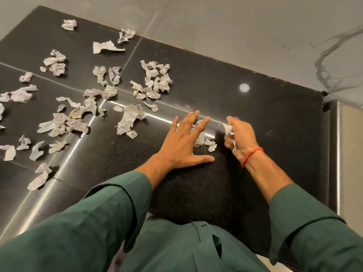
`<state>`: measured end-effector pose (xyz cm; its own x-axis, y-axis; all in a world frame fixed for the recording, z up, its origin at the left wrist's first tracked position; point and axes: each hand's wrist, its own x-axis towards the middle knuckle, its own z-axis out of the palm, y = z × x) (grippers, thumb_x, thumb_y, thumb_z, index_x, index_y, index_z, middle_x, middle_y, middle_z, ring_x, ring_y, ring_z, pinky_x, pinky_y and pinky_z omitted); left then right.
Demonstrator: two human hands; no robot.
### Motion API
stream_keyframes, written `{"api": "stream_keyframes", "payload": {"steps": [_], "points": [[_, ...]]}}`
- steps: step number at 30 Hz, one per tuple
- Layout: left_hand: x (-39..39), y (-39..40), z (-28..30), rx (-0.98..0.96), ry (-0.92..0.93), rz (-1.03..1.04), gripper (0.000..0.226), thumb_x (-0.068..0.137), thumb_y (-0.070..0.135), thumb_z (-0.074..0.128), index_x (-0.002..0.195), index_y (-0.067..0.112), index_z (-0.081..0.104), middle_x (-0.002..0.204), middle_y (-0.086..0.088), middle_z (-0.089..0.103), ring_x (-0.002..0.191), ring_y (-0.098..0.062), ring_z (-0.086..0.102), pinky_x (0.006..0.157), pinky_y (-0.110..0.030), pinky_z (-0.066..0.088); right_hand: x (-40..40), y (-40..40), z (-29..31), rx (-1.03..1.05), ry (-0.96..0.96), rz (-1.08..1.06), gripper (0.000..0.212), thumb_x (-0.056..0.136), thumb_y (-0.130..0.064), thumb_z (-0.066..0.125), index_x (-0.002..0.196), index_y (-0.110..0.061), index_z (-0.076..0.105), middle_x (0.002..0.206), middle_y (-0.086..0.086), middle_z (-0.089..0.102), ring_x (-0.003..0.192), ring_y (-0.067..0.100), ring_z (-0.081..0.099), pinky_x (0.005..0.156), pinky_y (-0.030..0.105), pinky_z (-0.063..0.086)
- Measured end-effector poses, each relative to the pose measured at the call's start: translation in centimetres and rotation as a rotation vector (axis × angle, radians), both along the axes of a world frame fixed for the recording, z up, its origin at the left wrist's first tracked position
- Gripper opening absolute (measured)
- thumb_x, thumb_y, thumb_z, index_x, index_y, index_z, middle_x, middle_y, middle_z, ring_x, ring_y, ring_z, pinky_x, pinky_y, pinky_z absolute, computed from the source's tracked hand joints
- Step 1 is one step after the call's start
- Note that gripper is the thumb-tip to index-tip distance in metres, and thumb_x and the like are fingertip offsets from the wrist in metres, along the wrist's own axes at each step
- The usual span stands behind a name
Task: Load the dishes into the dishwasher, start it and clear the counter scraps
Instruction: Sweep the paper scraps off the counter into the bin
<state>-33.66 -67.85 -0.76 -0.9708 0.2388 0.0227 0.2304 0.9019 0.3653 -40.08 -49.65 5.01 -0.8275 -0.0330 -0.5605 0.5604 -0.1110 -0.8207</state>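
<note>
While the fingers point(193, 119) of the left hand point(182, 143) are lying straight and spread, pressing flat over a few paper scraps point(200, 139) on the black counter point(245, 118), the thumb is stretching out toward the right along the stone. Beside it, the right hand point(238, 137) is curling its fingers around torn paper point(227, 128), with white bits poking out above and below the fist. One small crumpled scrap point(210, 144) is lying between the two hands, close to the left index finger.

A red thread bracelet point(250, 155) is sitting on the right wrist. Both forearms are coming out of rolled green sleeves point(110, 209), and more green cloth is showing at the bottom edge, against the counter's front.

Farther left, many more crumpled pieces point(78, 107) are lying scattered across the polished surface, some in loose clusters, some apart. A denser clump point(155, 79) is sitting toward the back, near the wall. A round spot of reflected light point(244, 87) is shining on the stone to the right of it. Behind the counter, a pale marble wall point(255, 26) with grey veins is rising. No dishes or dishwasher are appearing in view.
</note>
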Motion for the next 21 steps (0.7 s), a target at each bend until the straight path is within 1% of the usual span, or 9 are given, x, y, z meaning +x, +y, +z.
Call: {"api": "stream_keyframes", "payload": {"steps": [3,5,7,9,12,15,17,19,21], "points": [[-0.5,2.1,-0.1,-0.010,-0.012,-0.003,0.119,0.072,0.096,0.042,0.163,0.032,-0.001,0.171,-0.007,0.002,0.158,-0.025,0.001,0.124,-0.060,0.004,0.3,0.9,0.1,-0.063,-0.043,-0.090,0.044,0.099,-0.018,0.053,0.056,-0.023,0.047,0.044,-0.005,0.034,0.034,0.009,0.022,0.043,0.024,0.012],[-0.7,3.5,-0.4,-0.027,0.007,-0.021,0.108,0.079,0.092,0.038,0.163,0.035,0.001,0.170,-0.008,0.007,0.158,-0.026,0.004,0.125,-0.059,0.004,0.4,1.5,-0.2,-0.101,-0.078,-0.131,0.041,0.099,-0.019,0.053,0.059,-0.023,0.046,0.045,-0.005,0.031,0.033,0.009,0.022,0.040,0.022,0.013],[-0.9,4.5,-0.8,-0.025,0.064,-0.078,0.088,0.089,0.080,0.038,0.161,0.035,0.016,0.167,-0.008,0.020,0.156,-0.027,0.013,0.124,-0.058,0.010,0.2,1.9,-0.8,-0.144,-0.103,-0.156,0.036,0.100,-0.021,0.052,0.065,-0.023,0.043,0.045,-0.004,0.029,0.032,0.009,0.021,0.036,0.019,0.015],[-1.0,4.9,-1.1,-0.001,0.158,-0.159,0.068,0.096,0.066,0.043,0.153,0.029,0.040,0.158,-0.006,0.038,0.148,-0.027,0.030,0.120,-0.052,0.024,-0.1,2.0,-1.1,-0.176,-0.118,-0.142,0.033,0.100,-0.024,0.050,0.068,-0.021,0.043,0.045,-0.004,0.027,0.032,0.009,0.020,0.033,0.020,0.016],[-1.4,5.1,-1.1,0.065,0.225,-0.202,0.038,0.100,0.042,0.052,0.129,0.019,0.059,0.135,-0.006,0.055,0.121,-0.027,0.050,0.097,-0.044,0.044,-0.3,2.1,-1.2,-0.196,-0.137,-0.134,0.031,0.100,-0.027,0.048,0.070,-0.019,0.045,0.042,-0.006,0.027,0.031,0.008,0.019,0.032,0.020,0.016],[-1.7,5.1,-1.0,0.147,0.242,-0.188,0.014,0.097,0.024,0.057,0.102,0.012,0.061,0.103,-0.008,0.060,0.090,-0.027,0.053,0.071,-0.045,0.048,0.1,2.4,-1.2,-0.242,-0.151,-0.196,0.031,0.099,-0.027,0.049,0.068,-0.019,0.048,0.042,-0.007,0.027,0.031,0.007,0.020,0.033,0.020,0.015],[-1.9,5.2,-0.7,0.158,0.219,-0.151,0.019,0.100,0.027,0.054,0.092,0.011,0.060,0.090,-0.009,0.061,0.081,-0.030,0.056,0.062,-0.041,0.045,0.7,2.4,-0.9,-0.260,-0.168,-0.228,0.034,0.098,-0.026,0.050,0.065,-0.019,0.051,0.042,-0.007,0.028,0.032,0.007,0.020,0.035,0.019,0.013],[-2.5,5.0,0.0,0.154,0.118,-0.072,0.033,0.103,0.038,0.052,0.086,0.011,0.060,0.085,-0.011,0.067,0.080,-0.035,0.061,0.061,-0.038,0.038,1.3,2.2,-0.9,-0.281,-0.176,-0.238,0.034,0.098,-0.025,0.050,0.065,-0.019,0.053,0.043,-0.007,0.027,0.032,0.007,0.019,0.035,0.018,0.013],[-3.2,5.1,0.6,0.184,0.046,0.016,0.045,0.103,0.047,0.050,0.075,0.013,0.057,0.076,-0.014,0.068,0.073,-0.037,0.061,0.061,-0.039,0.037,2.1,2.1,-0.8,-0.272,-0.172,-0.253,0.039,0.098,-0.024,0.050,0.060,-0.018,0.056,0.043,-0.007,0.027,0.031,0.007,0.019,0.035,0.018,0.013]]}}
